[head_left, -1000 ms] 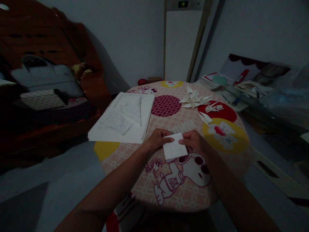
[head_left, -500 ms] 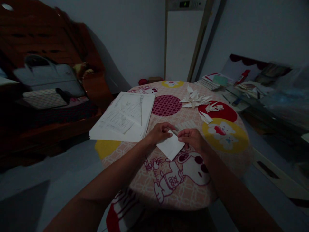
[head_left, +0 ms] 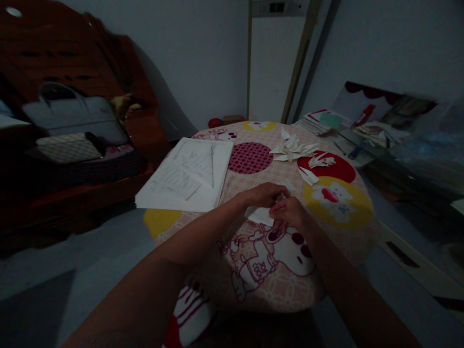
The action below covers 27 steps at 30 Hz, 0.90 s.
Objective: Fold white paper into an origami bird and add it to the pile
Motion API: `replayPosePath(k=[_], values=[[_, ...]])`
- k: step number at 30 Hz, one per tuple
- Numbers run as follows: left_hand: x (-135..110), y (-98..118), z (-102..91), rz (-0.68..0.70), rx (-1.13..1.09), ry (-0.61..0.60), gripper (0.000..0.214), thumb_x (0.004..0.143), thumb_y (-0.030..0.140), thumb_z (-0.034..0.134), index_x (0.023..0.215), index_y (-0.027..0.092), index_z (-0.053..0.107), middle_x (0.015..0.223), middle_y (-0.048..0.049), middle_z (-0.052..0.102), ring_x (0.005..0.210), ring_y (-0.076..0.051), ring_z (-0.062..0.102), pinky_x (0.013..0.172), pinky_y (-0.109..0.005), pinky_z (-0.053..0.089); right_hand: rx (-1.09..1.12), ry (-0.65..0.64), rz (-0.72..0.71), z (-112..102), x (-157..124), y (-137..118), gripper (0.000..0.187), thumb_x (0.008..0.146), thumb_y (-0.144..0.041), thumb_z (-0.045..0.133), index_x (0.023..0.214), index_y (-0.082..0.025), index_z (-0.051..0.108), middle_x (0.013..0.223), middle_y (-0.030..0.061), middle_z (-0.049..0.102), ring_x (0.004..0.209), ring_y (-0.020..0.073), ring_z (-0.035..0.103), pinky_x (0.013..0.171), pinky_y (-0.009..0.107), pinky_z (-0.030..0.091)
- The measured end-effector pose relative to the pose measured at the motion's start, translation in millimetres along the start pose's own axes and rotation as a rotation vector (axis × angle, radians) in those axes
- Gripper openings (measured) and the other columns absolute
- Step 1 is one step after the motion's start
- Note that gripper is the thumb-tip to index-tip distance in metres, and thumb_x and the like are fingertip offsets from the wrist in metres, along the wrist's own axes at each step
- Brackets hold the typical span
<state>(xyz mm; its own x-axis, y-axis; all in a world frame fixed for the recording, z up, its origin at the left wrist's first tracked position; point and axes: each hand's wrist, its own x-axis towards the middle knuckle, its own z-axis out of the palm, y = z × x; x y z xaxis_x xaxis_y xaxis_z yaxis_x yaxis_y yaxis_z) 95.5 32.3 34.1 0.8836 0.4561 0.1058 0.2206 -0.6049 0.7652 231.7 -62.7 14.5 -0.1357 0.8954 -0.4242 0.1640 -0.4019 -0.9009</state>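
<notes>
Sliding right and a little farther out, your left hand point(head_left: 268, 194) has come across the white folded paper point(head_left: 260, 215) until it meets your right hand point(head_left: 292, 212). Half a second ago most of the sheet showed as a diamond; now only its left, near part peeks out, over the near middle of the patterned tablecloth point(head_left: 290, 290). Your right thumb and fingers are narrow, holding the paper's right edge. Your left fingers are bent close together, but you're hiding what they pinch, so I can't tell. For the paper handling, that puts both hands at the far right side, the left side unheld. Left of you sits the sheet stack point(head_left: 174, 200); far right, folded paper shapes point(head_left: 293, 147).
</notes>
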Motion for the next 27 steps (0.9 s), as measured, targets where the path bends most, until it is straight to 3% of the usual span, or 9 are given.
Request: replayPosePath(k=[3,5,9,12,16,19,23,27], values=[[-13.5,0.3,3.0,0.023,0.103,0.162,0.038,0.062,0.002,0.068,0.095,0.020,0.071,0.094,-0.0039,0.069,0.089,-0.019,0.060,0.082,-0.028,0.042,0.007,0.012,0.000,0.3,-0.5,0.8,0.016,0.064,-0.020,0.076,0.070,-0.017,0.062,0.046,0.0002,0.062,0.042,0.0183,0.065,0.029,0.020,0.044],[-34.4,1.8,4.7,-0.047,0.157,0.249,0.029,0.068,0.002,0.063,0.091,0.018,0.071,0.090,-0.0047,0.068,0.084,-0.018,0.060,0.080,-0.028,0.043,-0.005,0.004,-0.004,1.4,-1.0,1.3,0.015,0.067,-0.020,0.075,0.072,-0.016,0.062,0.046,0.0005,0.063,0.042,0.0183,0.065,0.030,0.020,0.044],[-85.6,11.5,14.4,-0.153,0.189,0.232,0.016,0.080,0.010,0.058,0.088,0.018,0.069,0.085,-0.0042,0.067,0.078,-0.017,0.061,0.077,-0.027,0.045,-0.059,0.020,-0.018,2.0,-2.1,1.7,0.008,0.073,-0.019,0.068,0.076,-0.015,0.063,0.051,0.0028,0.065,0.043,0.0183,0.065,0.032,0.022,0.044],[-110.7,19.6,27.2,-0.166,0.197,0.227,0.015,0.081,0.014,0.059,0.093,0.016,0.067,0.096,-0.0069,0.067,0.085,-0.019,0.062,0.078,-0.028,0.047,-0.137,0.009,-0.043,-2.7,-3.0,1.5,0.007,0.075,-0.018,0.063,0.081,-0.015,0.064,0.054,0.0021,0.066,0.043,0.0167,0.063,0.033,0.022,0.042],[-119.4,21.1,41.6,-0.185,0.194,0.307,0.025,0.079,0.015,0.062,0.104,0.016,0.065,0.108,-0.0100,0.066,0.095,-0.022,0.063,0.085,-0.032,0.049,-0.441,-0.048,-0.232,-11.7,-5.7,0.5,0.020,0.070,-0.014,0.064,0.089,-0.016,0.071,0.056,-0.0004,0.065,0.045,0.0125,0.057,0.042,0.022,0.040],[-118.8,16.5,45.7,-0.163,0.167,0.355,0.030,0.079,0.016,0.064,0.109,0.015,0.064,0.114,-0.0117,0.064,0.101,-0.023,0.062,0.091,-0.035,0.049,-0.745,0.002,-0.431,-14.1,-10.2,0.8,0.026,0.069,-0.010,0.066,0.092,-0.018,0.075,0.064,0.0009,0.067,0.056,0.0137,0.058,0.054,0.025,0.041],[-119.9,11.4,45.5,-0.161,0.124,0.395,0.035,0.078,0.018,0.066,0.112,0.016,0.064,0.114,-0.0116,0.064,0.102,-0.023,0.062,0.090,-0.036,0.050,-1.084,0.049,-0.616,-13.6,-18.6,2.4,0.018,0.080,-0.016,0.065,0.095,-0.020,0.075,0.084,0.0067,0.070,0.075,0.0180,0.061,0.066,0.028,0.041],[-121.2,11.5,45.9,-0.248,0.081,0.426,0.047,0.075,0.019,0.069,0.122,0.018,0.060,0.112,-0.0099,0.065,0.096,-0.022,0.062,0.085,-0.035,0.051,-1.313,0.089,-0.717,-11.5,-23.4,1.1,0.019,0.090,-0.020,0.056,0.082,-0.017,0.073,0.082,0.0100,0.065,0.074,0.0192,0.057,0.066,0.030,0.040]])
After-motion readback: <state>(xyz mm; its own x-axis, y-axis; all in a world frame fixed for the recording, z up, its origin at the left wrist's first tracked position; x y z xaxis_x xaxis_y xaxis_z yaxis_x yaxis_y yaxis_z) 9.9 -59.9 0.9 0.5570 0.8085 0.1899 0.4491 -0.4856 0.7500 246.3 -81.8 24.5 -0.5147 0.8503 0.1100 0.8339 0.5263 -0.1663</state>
